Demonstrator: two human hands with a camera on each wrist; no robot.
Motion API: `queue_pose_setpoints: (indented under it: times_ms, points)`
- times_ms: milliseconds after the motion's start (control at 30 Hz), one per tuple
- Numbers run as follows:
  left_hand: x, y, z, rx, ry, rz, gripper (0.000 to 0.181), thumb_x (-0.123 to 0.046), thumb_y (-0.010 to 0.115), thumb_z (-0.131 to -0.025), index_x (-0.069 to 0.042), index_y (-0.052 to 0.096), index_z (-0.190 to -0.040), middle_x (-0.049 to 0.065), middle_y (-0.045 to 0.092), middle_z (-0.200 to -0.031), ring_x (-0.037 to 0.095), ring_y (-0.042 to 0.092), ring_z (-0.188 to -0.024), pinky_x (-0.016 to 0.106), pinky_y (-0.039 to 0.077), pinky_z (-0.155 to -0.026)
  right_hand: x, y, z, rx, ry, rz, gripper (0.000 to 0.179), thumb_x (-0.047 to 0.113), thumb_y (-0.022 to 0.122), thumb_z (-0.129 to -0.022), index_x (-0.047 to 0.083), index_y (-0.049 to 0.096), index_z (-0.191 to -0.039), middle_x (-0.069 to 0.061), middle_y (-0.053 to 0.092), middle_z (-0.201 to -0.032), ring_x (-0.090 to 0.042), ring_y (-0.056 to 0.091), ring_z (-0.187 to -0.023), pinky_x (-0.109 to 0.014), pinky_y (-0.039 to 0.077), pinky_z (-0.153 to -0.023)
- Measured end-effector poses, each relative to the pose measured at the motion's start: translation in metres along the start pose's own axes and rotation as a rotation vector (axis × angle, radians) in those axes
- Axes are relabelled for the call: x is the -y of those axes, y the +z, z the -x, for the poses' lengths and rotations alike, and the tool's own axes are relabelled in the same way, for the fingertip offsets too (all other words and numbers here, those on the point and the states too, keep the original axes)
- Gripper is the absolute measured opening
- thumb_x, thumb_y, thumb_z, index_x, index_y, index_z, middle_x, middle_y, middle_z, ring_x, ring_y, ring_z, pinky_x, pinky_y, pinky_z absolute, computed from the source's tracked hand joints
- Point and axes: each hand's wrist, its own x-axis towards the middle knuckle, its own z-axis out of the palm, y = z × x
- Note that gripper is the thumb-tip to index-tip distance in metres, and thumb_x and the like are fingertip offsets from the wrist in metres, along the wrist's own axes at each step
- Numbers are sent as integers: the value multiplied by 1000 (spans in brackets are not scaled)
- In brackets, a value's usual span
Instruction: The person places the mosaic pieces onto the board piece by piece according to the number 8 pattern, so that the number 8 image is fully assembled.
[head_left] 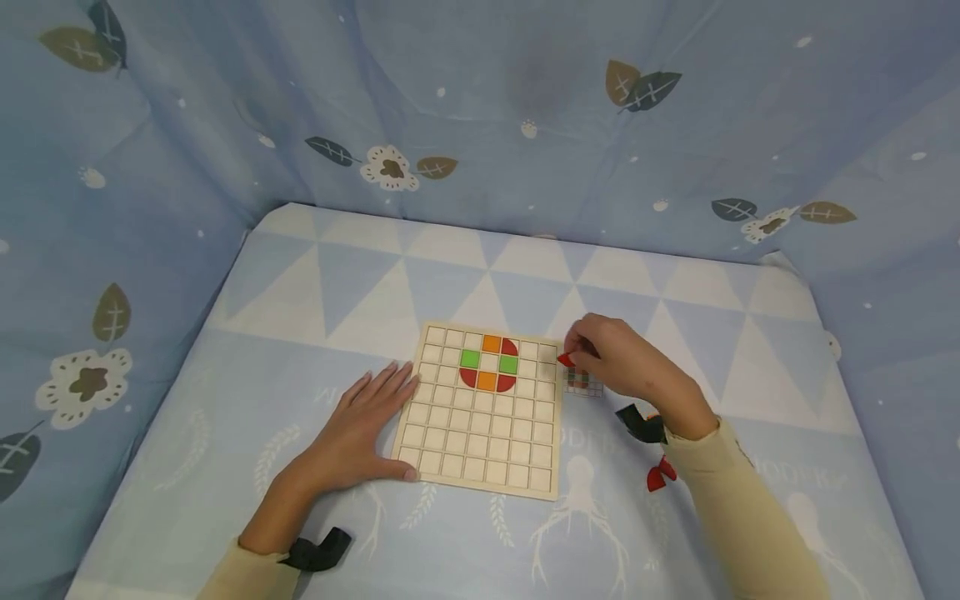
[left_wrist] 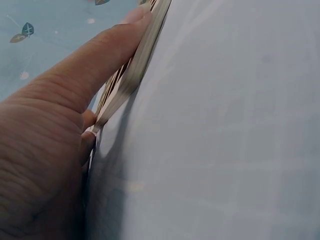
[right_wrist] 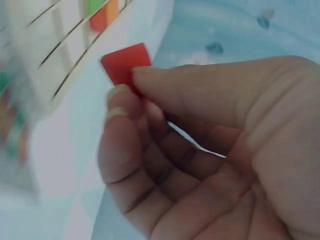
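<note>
A pale wooden grid board (head_left: 476, 446) lies on the table. Near its far edge is a group of tiles: two orange squares (head_left: 487, 381), two green squares (head_left: 507, 365) and three red quarter-round tiles (head_left: 506, 383). My left hand (head_left: 352, 437) rests along the board's left side, fingers spread, with the thumb (left_wrist: 95, 60) at the near corner. Just off the board's right edge, my right hand (head_left: 618, 354) pinches a red tile (right_wrist: 125, 60) between thumb and fingertips. Below that hand lies a small card (head_left: 592, 389) with a coloured grid pattern, partly hidden.
Two red tiles (head_left: 656, 477) lie beside the right forearm, and a bit of orange (head_left: 651, 416) shows by the wrist's black strap (head_left: 641, 425). Patterned blue cloth (head_left: 525, 108) hangs behind the table and on both sides.
</note>
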Motion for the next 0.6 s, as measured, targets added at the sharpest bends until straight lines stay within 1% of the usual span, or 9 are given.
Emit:
queue_pose_setpoints:
  times_ms: [167, 300, 433, 600]
  points:
    - [0, 1, 1, -8, 5, -11, 130, -71, 87, -67, -13, 27, -167, 3, 15, -175, 27, 6, -161, 51, 4, -126, 18, 11, -53, 56, -114, -16, 5, 3, 65, -101, 6, 70, -101, -3, 65, -98, -18, 59, -85, -35, 54, -77]
    - [0, 2, 0, -12, 10, -13, 133, -74, 87, -64, -13, 27, -167, 4, 15, -175, 27, 6, -161, 52, 5, -126, 27, 23, -87, 110, -163, -34, 6, 5, 63, -102, 6, 68, -100, -4, 64, -99, -19, 57, -84, -35, 52, -78]
    - [1, 2, 0, -13, 15, -19, 137, -76, 87, -62, -14, 26, -167, 4, 15, -175, 27, 7, -161, 52, 5, -126, 37, 32, -110, 136, -180, -24, 8, 5, 61, -103, 6, 68, -99, -6, 62, -99, -21, 56, -82, -35, 51, -76]
    - [0, 1, 0, -3, 7, -36, 137, -76, 86, -62, -14, 25, -168, 3, 14, -175, 25, 5, -161, 51, 4, -126, 46, 42, -128, 185, -193, 21, 12, 6, 59, -105, 7, 68, -98, -5, 63, -98, -20, 55, -82, -34, 49, -76]
